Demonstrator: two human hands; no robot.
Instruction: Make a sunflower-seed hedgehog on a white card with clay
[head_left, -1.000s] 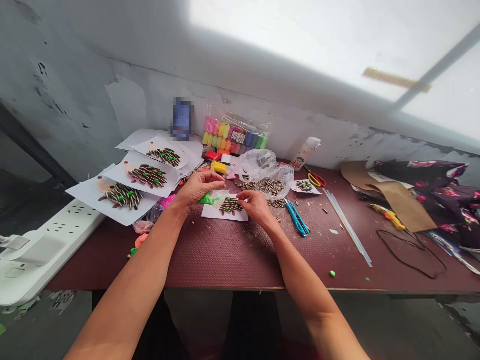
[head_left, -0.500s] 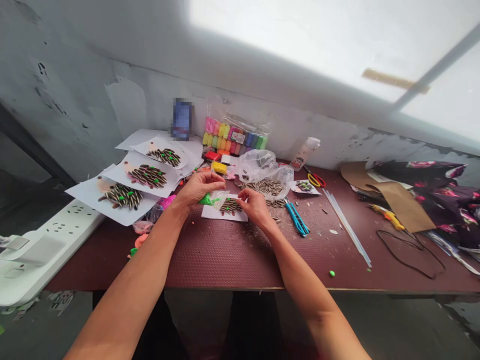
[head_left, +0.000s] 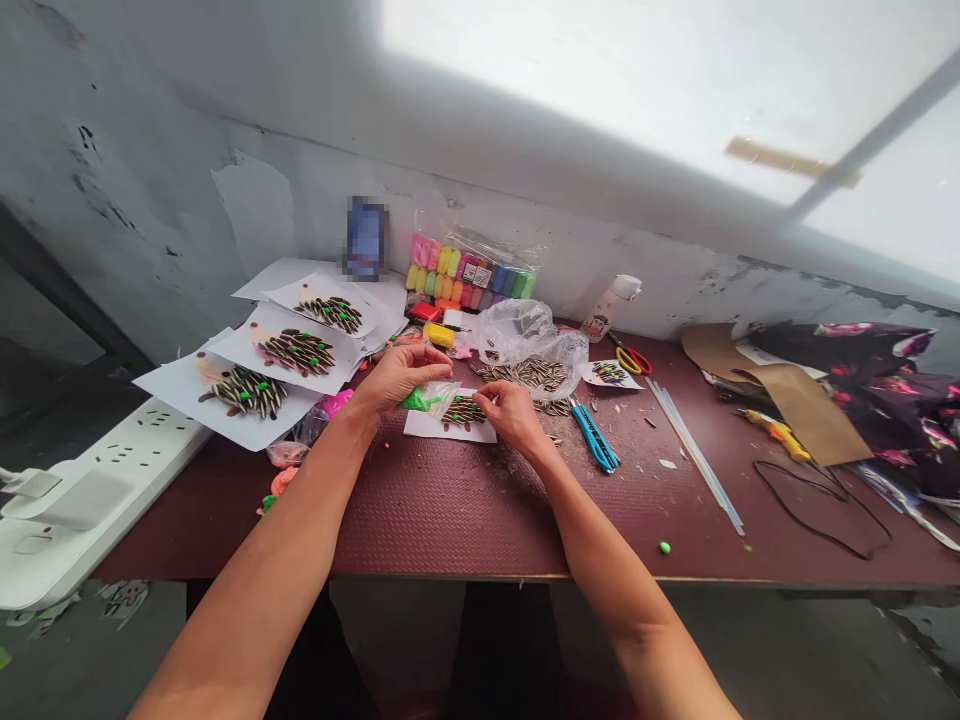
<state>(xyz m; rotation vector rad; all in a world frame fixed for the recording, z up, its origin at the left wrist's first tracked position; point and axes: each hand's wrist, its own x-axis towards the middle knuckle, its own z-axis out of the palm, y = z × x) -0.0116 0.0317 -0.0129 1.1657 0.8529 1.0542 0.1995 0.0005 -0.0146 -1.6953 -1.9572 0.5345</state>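
My left hand (head_left: 405, 378) is closed on a small clear bag of green clay (head_left: 426, 398), held over a white card (head_left: 427, 427). Striped sunflower seeds (head_left: 465, 410) cover part of that card, in the shape of a hedgehog's spines. At the card's right side my right hand (head_left: 510, 410) has its thumb and forefinger pinched together at the seeds; whatever sits between the fingertips is too small to make out. The bag hides the left part of the seed figure.
Finished seed hedgehogs on paper (head_left: 292, 352) lie at left, beside a white power strip (head_left: 105, 490). Behind are a pack of coloured clay (head_left: 472, 275) and loose seeds (head_left: 536, 375). To the right lie a blue cutter (head_left: 592, 437), scissors (head_left: 634, 360), glue sticks (head_left: 697, 460) and a glue gun (head_left: 784, 437).
Hardly anything differs. Both hands keep their places over the card, and the whole view has shifted very slightly.
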